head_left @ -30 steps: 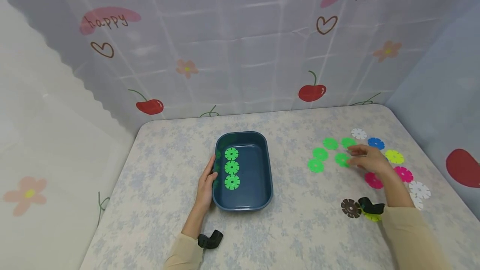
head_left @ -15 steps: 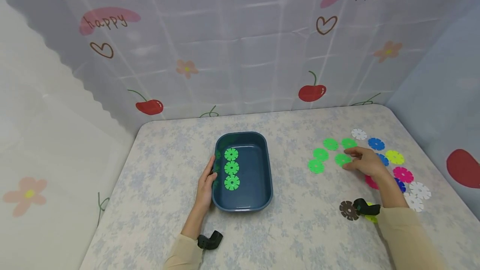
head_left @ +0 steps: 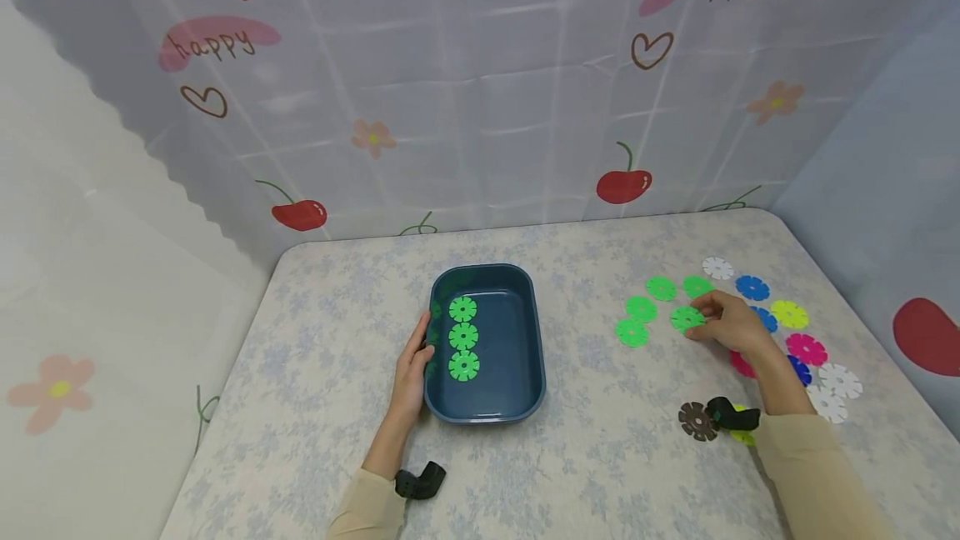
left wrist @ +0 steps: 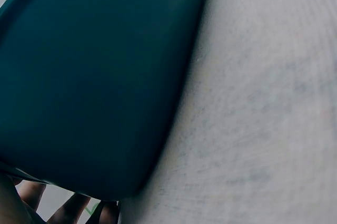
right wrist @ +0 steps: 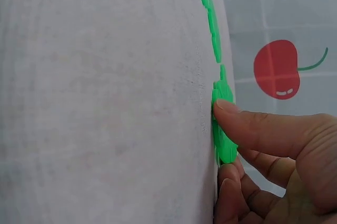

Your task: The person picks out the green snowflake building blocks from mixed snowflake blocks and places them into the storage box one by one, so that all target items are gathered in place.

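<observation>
A dark blue tray (head_left: 510,357) stands on the table, with a column of 3 green notched plastic discs (head_left: 463,336) along its left side. My left hand (head_left: 410,373) holds the tray's left wall, thumb at the rim and fingers along the outside. In the left wrist view, the tray's wall (left wrist: 100,76) covers most of that hand. Over at the right, my right hand (head_left: 727,325) pinches a green notched disc (head_left: 686,319) at its edge. The right wrist view shows the thumb pressed on this green disc (right wrist: 225,134), low over the tabletop.
Several more green discs (head_left: 640,309) lie left of and behind the right hand. Blue (head_left: 752,287), yellow (head_left: 790,314), pink (head_left: 807,349) and white discs (head_left: 840,380) are spread to its right. A brown disc (head_left: 697,422) lies nearer the front, partly beside the wrist camera. A printed curtain (head_left: 480,140) hangs behind the table.
My right hand has shifted slightly left and its thumb and fingers have closed on the green disc, which now sits a little differently. The left hand and tray have stayed put.
</observation>
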Action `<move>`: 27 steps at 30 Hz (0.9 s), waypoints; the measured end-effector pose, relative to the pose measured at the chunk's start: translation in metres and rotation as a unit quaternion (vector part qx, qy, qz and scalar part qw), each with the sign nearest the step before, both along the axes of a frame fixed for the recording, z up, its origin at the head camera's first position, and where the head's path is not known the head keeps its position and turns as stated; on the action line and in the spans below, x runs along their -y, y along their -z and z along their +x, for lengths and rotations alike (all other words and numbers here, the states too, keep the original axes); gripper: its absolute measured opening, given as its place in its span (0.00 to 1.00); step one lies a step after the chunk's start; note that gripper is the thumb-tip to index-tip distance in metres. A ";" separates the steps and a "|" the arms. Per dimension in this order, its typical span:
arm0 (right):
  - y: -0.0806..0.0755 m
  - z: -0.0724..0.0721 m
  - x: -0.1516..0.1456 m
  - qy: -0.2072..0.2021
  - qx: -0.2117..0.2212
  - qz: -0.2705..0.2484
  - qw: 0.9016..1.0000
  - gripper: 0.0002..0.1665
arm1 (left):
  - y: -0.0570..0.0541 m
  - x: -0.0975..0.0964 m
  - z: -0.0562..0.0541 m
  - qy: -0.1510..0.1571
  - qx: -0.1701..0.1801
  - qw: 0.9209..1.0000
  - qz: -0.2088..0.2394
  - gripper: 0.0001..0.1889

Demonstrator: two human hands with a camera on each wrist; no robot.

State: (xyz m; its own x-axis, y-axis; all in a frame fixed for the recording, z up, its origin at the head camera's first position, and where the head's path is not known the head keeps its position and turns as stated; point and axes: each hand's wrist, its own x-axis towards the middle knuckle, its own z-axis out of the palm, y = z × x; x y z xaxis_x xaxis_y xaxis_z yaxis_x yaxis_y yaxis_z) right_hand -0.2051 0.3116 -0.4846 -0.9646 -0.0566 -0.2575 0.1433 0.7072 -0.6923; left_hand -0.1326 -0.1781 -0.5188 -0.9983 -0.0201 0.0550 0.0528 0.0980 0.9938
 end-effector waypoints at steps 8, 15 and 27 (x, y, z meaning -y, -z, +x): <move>-0.003 -0.004 -0.003 0.008 -0.005 0.027 1.000 0.31 | 0.001 0.001 0.000 0.004 0.001 1.000 0.005 0.28; -0.003 -0.006 -0.008 0.004 -0.018 0.041 0.999 0.26 | 0.002 0.000 0.000 -0.001 0.005 1.000 0.007 0.28; -0.016 0.001 -0.010 0.029 0.012 -0.009 0.999 0.24 | 0.002 0.000 -0.001 0.001 -0.003 1.000 0.008 0.28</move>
